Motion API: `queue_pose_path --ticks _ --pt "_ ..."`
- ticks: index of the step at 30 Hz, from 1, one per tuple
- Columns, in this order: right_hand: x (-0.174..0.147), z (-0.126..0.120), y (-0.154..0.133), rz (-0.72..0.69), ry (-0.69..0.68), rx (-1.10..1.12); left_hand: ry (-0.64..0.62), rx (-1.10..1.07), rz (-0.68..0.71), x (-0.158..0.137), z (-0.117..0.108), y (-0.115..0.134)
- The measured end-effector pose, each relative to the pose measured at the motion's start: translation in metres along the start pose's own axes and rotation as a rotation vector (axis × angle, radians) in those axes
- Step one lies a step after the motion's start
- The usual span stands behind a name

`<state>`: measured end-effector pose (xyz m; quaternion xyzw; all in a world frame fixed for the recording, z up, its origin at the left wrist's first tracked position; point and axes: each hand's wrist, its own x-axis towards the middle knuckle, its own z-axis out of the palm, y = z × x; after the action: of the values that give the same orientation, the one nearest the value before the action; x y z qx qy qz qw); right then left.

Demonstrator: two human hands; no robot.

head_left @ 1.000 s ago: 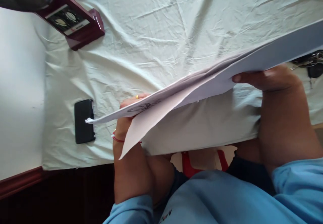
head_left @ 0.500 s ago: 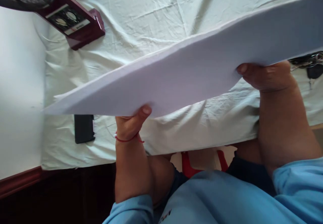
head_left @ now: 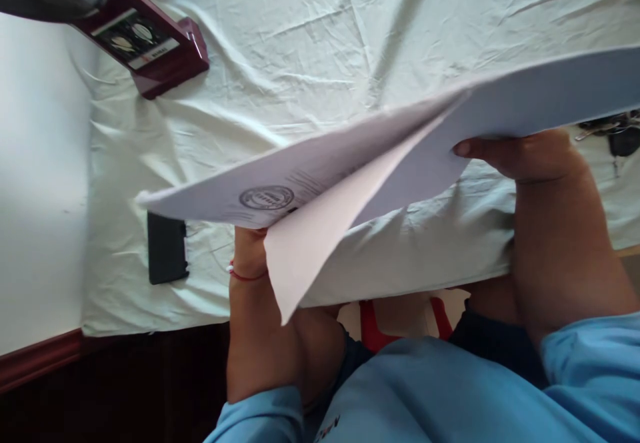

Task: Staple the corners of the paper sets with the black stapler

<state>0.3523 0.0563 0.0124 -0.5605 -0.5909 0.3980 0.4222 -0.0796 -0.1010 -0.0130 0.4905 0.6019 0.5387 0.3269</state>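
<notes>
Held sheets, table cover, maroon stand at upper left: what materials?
Held sheets: likely paper, matte; thin edges, a loosely curling flap and printed markings.
Table cover: seems woven fabric, matte; soft wrinkles and creases. Fibre unclear.
Maroon stand: probably hard plastic, glossy; bright highlights along its edges. Painted metal isn't ruled out.

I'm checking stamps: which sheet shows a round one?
The rear sheet, with the round stamp; the front sheet, its left end curled back, shows no print.
</notes>
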Motion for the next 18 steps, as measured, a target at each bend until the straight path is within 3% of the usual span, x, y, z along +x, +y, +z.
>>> queue_pose_path --ticks 3,9,13,18 --pt "0.001 -0.001 -0.004 -0.049 -0.01 0.032 -0.01 0.038 0.001 0.001 -0.002 0.0" --pt "0.002 -0.005 -0.012 0.059 -0.309 0.043 -0.027 0.216 0.051 0.006 0.013 0.024" --pt "0.003 0.002 -0.011 0.09 -0.276 0.054 -0.011 0.27 0.02 0.007 0.021 0.032" --pt "-0.002 0.016 -0.018 0.112 -0.241 0.266 -0.012 0.123 0.054 0.011 0.029 0.037"
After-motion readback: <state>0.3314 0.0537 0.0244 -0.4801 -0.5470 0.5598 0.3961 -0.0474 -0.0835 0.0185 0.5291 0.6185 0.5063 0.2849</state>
